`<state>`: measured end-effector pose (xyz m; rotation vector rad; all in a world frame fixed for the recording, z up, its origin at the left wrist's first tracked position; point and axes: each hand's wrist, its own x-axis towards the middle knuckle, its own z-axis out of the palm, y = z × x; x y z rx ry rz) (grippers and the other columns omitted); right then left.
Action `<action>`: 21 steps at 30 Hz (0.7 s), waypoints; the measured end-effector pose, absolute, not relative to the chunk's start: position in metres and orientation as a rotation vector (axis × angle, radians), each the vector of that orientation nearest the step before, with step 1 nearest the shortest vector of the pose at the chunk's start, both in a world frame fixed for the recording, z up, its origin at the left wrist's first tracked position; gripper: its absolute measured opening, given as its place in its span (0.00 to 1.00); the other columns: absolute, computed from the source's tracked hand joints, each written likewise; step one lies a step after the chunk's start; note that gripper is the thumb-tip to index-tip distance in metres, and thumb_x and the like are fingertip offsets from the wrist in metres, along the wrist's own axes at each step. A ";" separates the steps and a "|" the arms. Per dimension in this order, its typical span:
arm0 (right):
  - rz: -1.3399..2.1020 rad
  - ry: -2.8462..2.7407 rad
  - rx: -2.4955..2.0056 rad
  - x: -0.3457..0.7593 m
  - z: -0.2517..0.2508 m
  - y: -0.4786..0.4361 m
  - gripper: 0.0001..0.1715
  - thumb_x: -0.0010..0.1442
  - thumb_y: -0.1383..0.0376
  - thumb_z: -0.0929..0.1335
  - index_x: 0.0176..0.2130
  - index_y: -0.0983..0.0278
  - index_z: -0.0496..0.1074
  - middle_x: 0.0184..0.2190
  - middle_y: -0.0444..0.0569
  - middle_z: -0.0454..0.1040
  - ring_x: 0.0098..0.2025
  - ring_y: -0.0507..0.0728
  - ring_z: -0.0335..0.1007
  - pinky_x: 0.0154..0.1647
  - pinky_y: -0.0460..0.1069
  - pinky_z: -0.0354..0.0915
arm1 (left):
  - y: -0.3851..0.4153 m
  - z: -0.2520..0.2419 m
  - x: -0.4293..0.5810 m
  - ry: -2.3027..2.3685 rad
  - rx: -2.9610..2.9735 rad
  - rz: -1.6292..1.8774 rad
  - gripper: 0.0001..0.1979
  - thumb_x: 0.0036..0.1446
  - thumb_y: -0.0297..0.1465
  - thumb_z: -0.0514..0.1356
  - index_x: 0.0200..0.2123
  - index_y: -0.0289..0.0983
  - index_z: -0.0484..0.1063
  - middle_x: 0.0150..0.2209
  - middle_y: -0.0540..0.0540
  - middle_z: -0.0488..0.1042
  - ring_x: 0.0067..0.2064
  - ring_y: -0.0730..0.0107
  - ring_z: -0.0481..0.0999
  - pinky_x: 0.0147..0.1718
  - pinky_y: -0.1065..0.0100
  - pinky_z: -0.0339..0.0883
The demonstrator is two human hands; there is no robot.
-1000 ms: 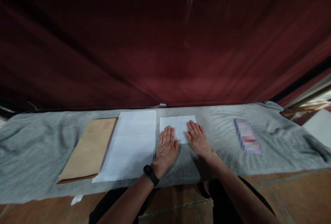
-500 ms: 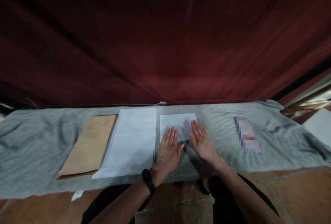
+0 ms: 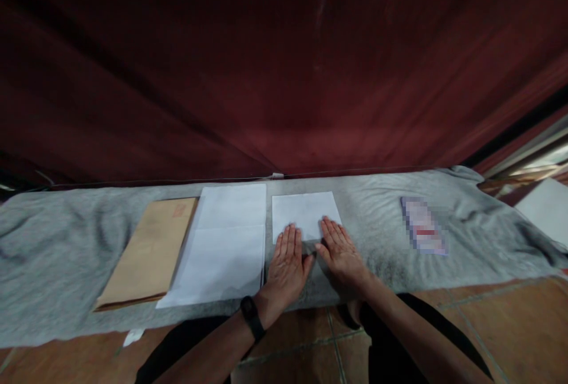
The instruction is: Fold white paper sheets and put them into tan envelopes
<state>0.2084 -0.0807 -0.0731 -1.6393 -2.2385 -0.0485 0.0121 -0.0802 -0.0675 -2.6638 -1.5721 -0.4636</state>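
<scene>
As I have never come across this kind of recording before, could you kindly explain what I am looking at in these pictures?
Certainly. There is no machine here: a person works with two bare hands. Every picture comes from one camera worn on the head, looking forward and down.

The surface is covered with a grey cloth. On it, from left to right, lie brown envelopes, larger white paper, a smaller white piece of paper and a purplish item too blurred to identify.

Neither hand grips anything. The left hand, with a black band on its wrist, and the right hand appear to rest flat, fingers over the smaller paper's near part.
</scene>
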 end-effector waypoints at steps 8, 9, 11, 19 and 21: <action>-0.174 -2.110 -1.893 0.228 -0.081 -0.078 0.38 0.73 0.52 0.55 0.70 0.75 0.53 0.69 0.65 0.57 0.70 0.68 0.54 0.69 0.63 0.53 | -0.077 -0.071 -0.001 -1.665 -2.566 -0.453 0.35 0.69 0.41 0.48 0.70 0.23 0.48 0.71 0.26 0.51 0.73 0.48 0.49 0.67 0.46 0.54; -0.189 -2.086 -1.929 0.229 -0.081 -0.076 0.39 0.73 0.51 0.54 0.69 0.76 0.54 0.69 0.67 0.58 0.70 0.69 0.54 0.69 0.64 0.53 | -0.076 -0.070 -0.002 -1.671 -2.553 -0.468 0.34 0.69 0.40 0.48 0.70 0.23 0.48 0.70 0.26 0.52 0.72 0.47 0.49 0.67 0.46 0.54; -0.214 -2.028 -1.989 0.230 -0.079 -0.070 0.39 0.73 0.52 0.54 0.68 0.78 0.56 0.68 0.68 0.58 0.70 0.70 0.53 0.69 0.65 0.52 | -0.073 -0.066 -0.003 -1.691 -2.523 -0.496 0.33 0.69 0.38 0.47 0.69 0.22 0.49 0.70 0.26 0.53 0.72 0.47 0.50 0.67 0.46 0.54; 0.027 -2.104 -1.753 0.195 -0.059 -0.034 0.34 0.75 0.56 0.50 0.71 0.70 0.52 0.71 0.57 0.53 0.74 0.60 0.46 0.71 0.59 0.53 | -0.042 -0.055 0.020 -1.540 -2.667 -0.531 0.29 0.70 0.32 0.43 0.71 0.27 0.48 0.71 0.34 0.53 0.73 0.57 0.46 0.70 0.50 0.51; 0.084 -2.165 -1.688 0.183 -0.059 -0.029 0.34 0.75 0.55 0.50 0.71 0.67 0.53 0.72 0.54 0.53 0.74 0.58 0.45 0.71 0.58 0.52 | -0.033 -0.062 0.025 -1.534 -2.695 -0.529 0.29 0.70 0.30 0.41 0.71 0.27 0.48 0.71 0.34 0.54 0.73 0.57 0.47 0.69 0.49 0.51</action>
